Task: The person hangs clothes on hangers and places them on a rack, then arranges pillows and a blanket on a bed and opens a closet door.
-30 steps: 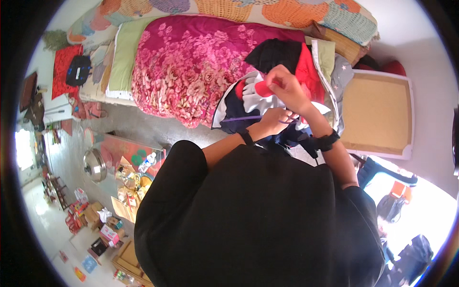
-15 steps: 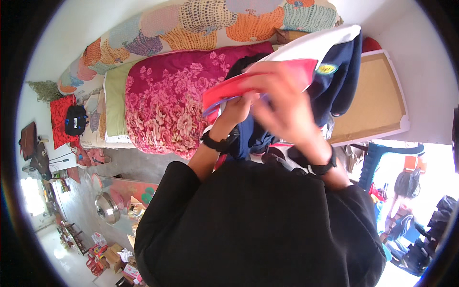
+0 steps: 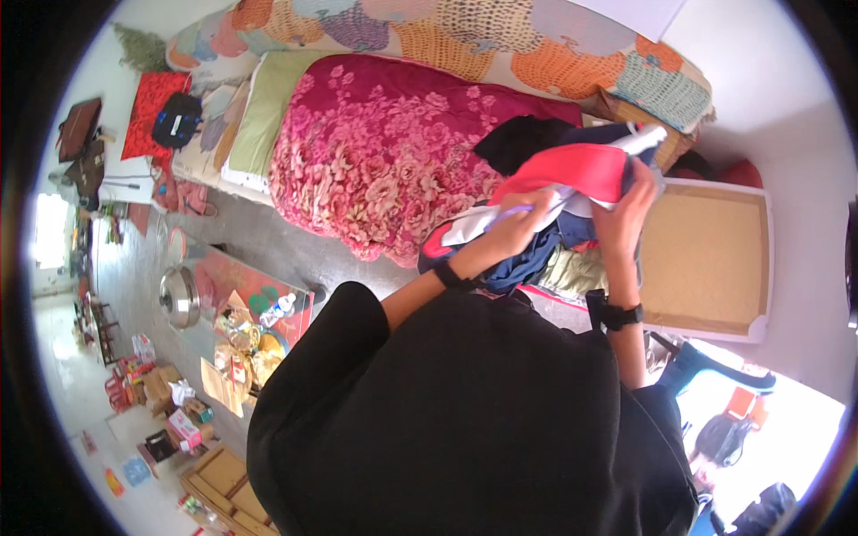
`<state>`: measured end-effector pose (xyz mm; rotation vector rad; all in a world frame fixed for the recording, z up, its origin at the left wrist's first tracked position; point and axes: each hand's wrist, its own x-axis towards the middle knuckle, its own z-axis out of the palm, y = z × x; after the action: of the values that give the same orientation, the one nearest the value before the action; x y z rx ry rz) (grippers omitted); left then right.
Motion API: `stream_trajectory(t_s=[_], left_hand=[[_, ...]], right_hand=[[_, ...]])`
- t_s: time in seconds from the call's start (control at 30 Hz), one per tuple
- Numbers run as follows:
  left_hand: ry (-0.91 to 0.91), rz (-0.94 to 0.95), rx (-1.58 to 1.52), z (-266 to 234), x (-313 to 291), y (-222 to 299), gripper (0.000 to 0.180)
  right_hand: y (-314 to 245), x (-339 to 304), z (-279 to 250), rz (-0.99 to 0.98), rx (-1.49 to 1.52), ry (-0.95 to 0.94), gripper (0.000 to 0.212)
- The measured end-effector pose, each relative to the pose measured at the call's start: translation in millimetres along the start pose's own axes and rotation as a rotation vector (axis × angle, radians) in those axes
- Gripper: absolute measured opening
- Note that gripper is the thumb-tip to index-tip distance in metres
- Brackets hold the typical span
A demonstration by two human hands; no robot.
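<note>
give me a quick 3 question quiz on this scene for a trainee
1. True or false: both hands hold the garment.
2. What covers the bed? A) plain white sheet B) floral blanket C) bare mattress
3. Which wrist has the wider black band?

Key:
1. True; left hand and right hand both grip it.
2. B, the blanket.
3. The right, wearing a band.

Red, white and navy garment [image 3: 572, 183]: soft matt cloth, smooth, creased where held. Floral bedspread [image 3: 384, 152] at ten o'clock of it: plush cloth with a slight sheen. Board [image 3: 706, 259] at three o'clock: rough tan woven-looking face in a smooth white frame. Pan lid [image 3: 179, 297], far left: glossy metal.
</note>
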<state>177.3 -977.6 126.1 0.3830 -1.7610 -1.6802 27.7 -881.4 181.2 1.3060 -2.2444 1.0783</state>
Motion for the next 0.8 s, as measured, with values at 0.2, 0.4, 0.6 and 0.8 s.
stream_trajectory(t_s=[0.2, 0.4, 0.6, 0.8], left_hand=[[-0.008, -0.067, 0.311, 35.2, 3.5, 8.5, 0.037], [0.067, -0.023, 0.412, 45.1, 8.7, -37.9, 0.026], [0.003, 0.077, 0.351, 43.4, 4.4, -55.1, 0.023], [-0.148, 0.196, 0.368, 35.1, 18.9, -18.2, 0.015]], right_hand=[[67.0, -17.5, 34.3, 0.313, 0.458, -0.025, 0.036], [26.3, -39.8, 14.8, 0.227, 0.130, -0.171, 0.025], [58.7, -72.8, -17.4, 0.256, 0.028, -0.470, 0.032], [28.9, -27.6, -71.8, -0.136, -0.268, -0.216, 0.078]])
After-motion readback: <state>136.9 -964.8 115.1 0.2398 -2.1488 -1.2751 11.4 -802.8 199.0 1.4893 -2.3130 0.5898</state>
